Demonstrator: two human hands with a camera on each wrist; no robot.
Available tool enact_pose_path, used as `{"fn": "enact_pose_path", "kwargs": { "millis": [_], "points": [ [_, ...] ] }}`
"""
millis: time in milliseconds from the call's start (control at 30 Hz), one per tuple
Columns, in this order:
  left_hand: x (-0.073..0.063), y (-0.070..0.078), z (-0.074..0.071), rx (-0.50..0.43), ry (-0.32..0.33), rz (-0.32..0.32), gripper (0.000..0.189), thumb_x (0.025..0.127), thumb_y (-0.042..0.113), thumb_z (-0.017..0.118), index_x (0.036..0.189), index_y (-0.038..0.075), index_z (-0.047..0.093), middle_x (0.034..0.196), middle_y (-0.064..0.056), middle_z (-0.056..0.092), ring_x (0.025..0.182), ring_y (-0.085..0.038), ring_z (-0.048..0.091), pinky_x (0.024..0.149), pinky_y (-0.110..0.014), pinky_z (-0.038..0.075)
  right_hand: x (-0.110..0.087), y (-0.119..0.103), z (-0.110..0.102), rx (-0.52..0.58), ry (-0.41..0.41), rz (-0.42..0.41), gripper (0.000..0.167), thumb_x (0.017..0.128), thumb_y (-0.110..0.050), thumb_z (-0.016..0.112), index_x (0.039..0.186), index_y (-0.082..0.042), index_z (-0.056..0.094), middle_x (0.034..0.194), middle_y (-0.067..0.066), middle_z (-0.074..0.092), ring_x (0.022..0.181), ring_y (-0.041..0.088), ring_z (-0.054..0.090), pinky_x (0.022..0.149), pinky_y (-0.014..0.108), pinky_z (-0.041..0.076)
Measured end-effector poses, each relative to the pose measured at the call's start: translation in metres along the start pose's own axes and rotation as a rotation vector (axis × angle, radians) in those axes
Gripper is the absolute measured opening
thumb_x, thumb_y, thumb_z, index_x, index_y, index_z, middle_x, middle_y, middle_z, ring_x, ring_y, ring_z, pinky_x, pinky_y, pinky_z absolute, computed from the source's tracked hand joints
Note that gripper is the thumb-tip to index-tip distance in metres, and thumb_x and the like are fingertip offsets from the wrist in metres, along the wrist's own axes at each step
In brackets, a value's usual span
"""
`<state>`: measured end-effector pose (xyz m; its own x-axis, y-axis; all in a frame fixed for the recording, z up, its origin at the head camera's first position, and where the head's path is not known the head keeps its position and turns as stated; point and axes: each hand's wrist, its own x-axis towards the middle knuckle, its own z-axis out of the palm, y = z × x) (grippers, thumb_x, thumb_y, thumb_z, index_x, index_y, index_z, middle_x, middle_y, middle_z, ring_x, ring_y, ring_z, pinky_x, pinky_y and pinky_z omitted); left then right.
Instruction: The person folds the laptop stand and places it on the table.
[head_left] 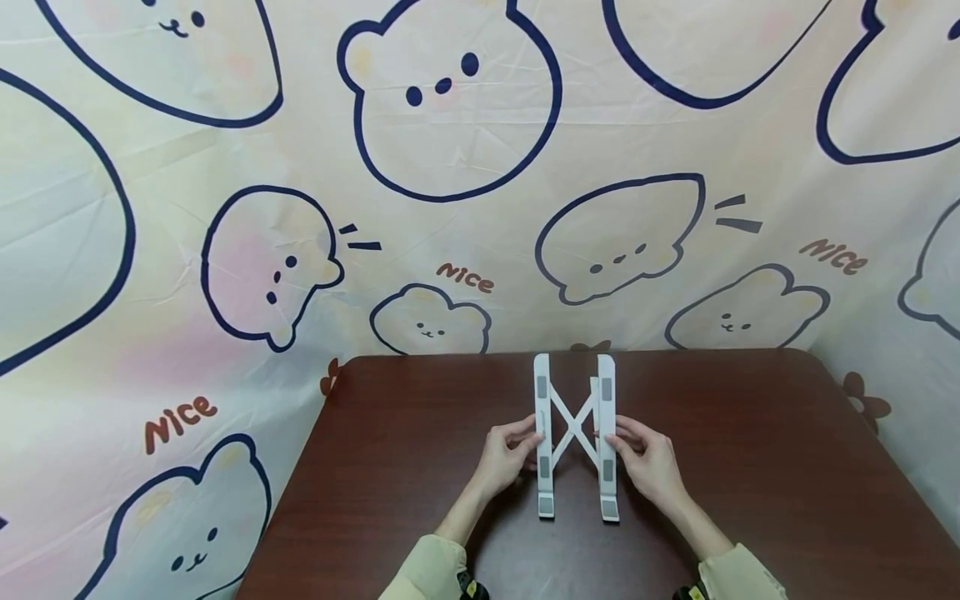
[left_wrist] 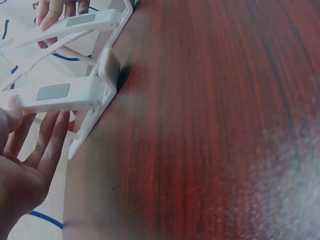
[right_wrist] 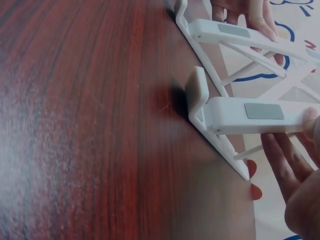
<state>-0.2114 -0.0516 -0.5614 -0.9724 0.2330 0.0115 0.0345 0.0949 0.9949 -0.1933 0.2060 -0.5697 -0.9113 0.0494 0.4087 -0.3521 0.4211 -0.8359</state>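
Head view: just below and right of the centre of the frame, a white folding stand (head_left: pixel 575 426), with two long side bars (head_left: pixel 607 408) running up the picture and thin struts (head_left: pixel 562 408) crossed in an X between them. Along both bars, small grey pads (head_left: pixel 543 387). At the stand's left, the left hand (head_left: pixel 502 458), pinching the left bar around mid-length between thumb and fingers. At its right, the right hand (head_left: pixel 651 467), gripping the opposite bar at about the same height. Across the lower middle of the frame, a dark brown table (head_left: pixel 390 475). At the bottom edge, pale puffy sleeves (head_left: pixel 429 568). Over the upper half, a pale cloth backdrop (head_left: pixel 450 150) with blue-outlined animal faces and "Nice" in brown.

Left wrist view: stand in the upper left, cut off by the frame, with hooked ends (left_wrist: pixel 110 68) toward the table. At the left edge, left thumb against the near bar, fingers beneath it, slightly apart. At the top left, right-hand fingers around the far bar.

Right wrist view: stand in the upper right, hooks facing left. At the right edge, right thumb against the near bar, fingers under it. At the top, left-hand fingers at the far bar.
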Motion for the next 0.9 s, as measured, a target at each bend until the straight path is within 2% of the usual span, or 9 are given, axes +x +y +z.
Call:
{"fn": "enact_pose_path", "kwargs": {
  "millis": [200,467,767,900],
  "points": [
    [-0.0002,0.0004,-0.0002,-0.002,-0.002,0.001,0.044,0.106,0.0,0.068,0.149,-0.008,0.062,0.126,-0.037,0.074,0.087,-0.059,0.077,0.074,-0.062,0.068,-0.0006,-0.0023,0.0035,0.013,-0.002,0.001,0.028,0.092,0.009,0.081,0.12,0.009,0.078,0.099,0.026,0.083,0.082,-0.012,0.07,0.069,0.007,0.056],
    [-0.0003,0.0009,0.0003,0.004,-0.006,0.005,0.043,0.106,0.0,0.068,0.148,-0.009,0.062,0.126,-0.037,0.074,0.087,-0.059,0.077,0.073,-0.06,0.068,-0.0015,-0.0046,0.0052,0.051,-0.022,0.026,0.028,0.094,0.006,0.08,0.122,0.009,0.077,0.101,0.027,0.083,0.08,-0.009,0.071,0.066,0.011,0.059],
    [-0.0001,0.0018,0.0022,0.027,0.012,0.002,0.042,0.106,0.0,0.069,0.147,-0.008,0.064,0.124,-0.034,0.076,0.084,-0.046,0.08,0.071,-0.053,0.07,-0.0005,-0.007,0.0052,0.054,-0.039,0.072,0.029,0.095,0.007,0.079,0.124,0.009,0.076,0.104,0.028,0.083,0.08,-0.007,0.072,0.065,0.015,0.062],
    [-0.0003,0.0043,0.0058,0.029,0.012,0.005,0.042,0.106,0.0,0.069,0.147,-0.008,0.064,0.12,-0.034,0.078,0.083,-0.048,0.079,0.072,-0.056,0.069,-0.0008,-0.0075,0.0074,0.053,-0.048,0.077,0.029,0.095,0.006,0.079,0.124,0.01,0.076,0.104,0.028,0.083,0.081,-0.007,0.073,0.066,0.016,0.063]
  ]
}}
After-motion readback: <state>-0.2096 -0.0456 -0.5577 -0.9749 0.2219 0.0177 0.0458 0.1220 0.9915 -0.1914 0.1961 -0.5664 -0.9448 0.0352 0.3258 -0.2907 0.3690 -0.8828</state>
